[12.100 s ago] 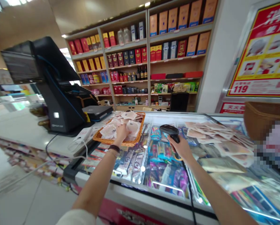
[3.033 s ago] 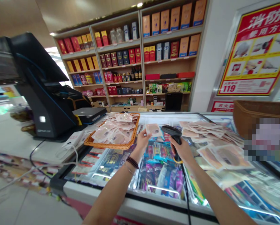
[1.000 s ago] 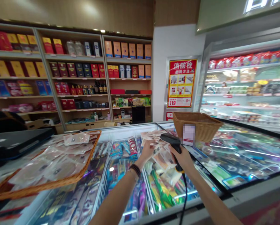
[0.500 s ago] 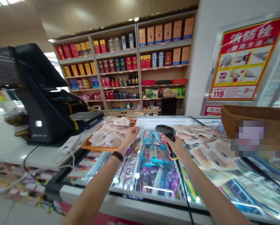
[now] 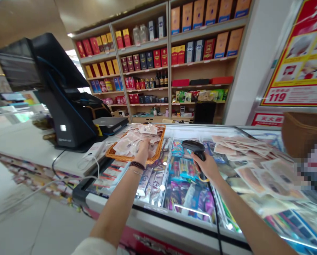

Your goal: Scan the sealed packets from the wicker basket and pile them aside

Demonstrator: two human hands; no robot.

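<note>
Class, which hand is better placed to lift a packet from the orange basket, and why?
Probably the left: the left hand is at the packets in the basket, while the right hand grips the scanner.

Left hand (image 5: 143, 148) reaching forward, arm outstretched; right hand (image 5: 206, 165) in a closed grip.

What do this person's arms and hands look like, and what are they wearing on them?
Both hands are bare, with no gloves. Above the left hand sits a dark bracelet of round beads, with a much thinner band just behind it. A pale sleeve shows near the left elbow. The right hand has no visible bracelet or watch, and no sleeve shows on that arm.
</note>
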